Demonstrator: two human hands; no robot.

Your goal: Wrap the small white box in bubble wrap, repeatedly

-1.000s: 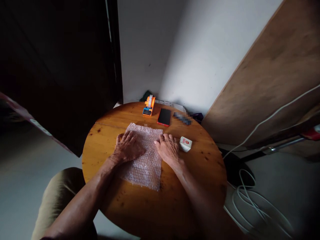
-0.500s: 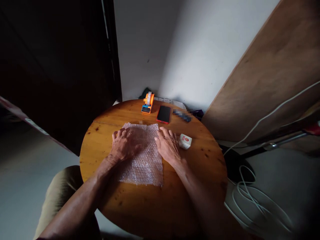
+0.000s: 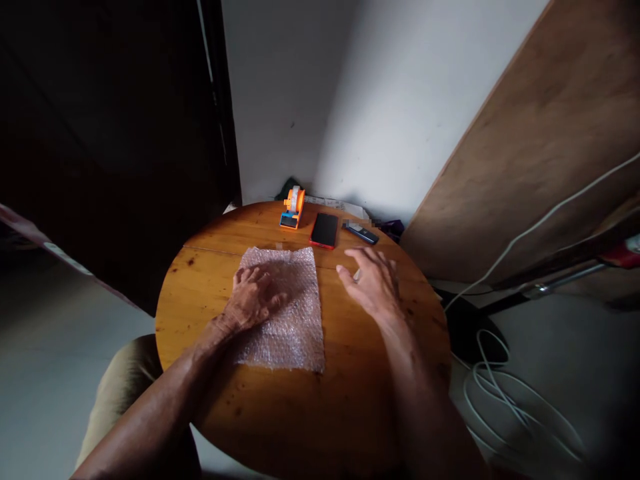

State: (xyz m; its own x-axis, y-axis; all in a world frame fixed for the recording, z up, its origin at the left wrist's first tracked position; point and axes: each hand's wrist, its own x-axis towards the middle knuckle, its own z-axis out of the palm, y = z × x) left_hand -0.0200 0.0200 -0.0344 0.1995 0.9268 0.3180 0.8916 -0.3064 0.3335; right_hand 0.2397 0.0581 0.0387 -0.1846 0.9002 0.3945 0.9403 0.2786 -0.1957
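A rectangular sheet of bubble wrap [image 3: 293, 333] lies flat on the round wooden table [image 3: 350, 413]. My left hand [image 3: 251, 300] rests on the left part of the sheet, fingers spread. To the right of the sheet, my right hand [image 3: 374, 283] is over the small white box [image 3: 357, 274], with its fingers curved and apart. Only a sliver of the box shows between thumb and fingers; the rest is hidden behind the hand. Whether the fingers touch the box cannot be seen.
At the table's far side stand an orange and blue tape dispenser [image 3: 293, 207], a red-edged phone [image 3: 324, 231] and a dark handheld object [image 3: 363, 233], partly pixelated. A white wall rises behind. White cable [image 3: 493, 387] lies coiled on the floor to the right.
My right hand has left the bubble wrap's right edge and moved right, over the white box, which it now mostly covers. My left hand stays on the sheet.
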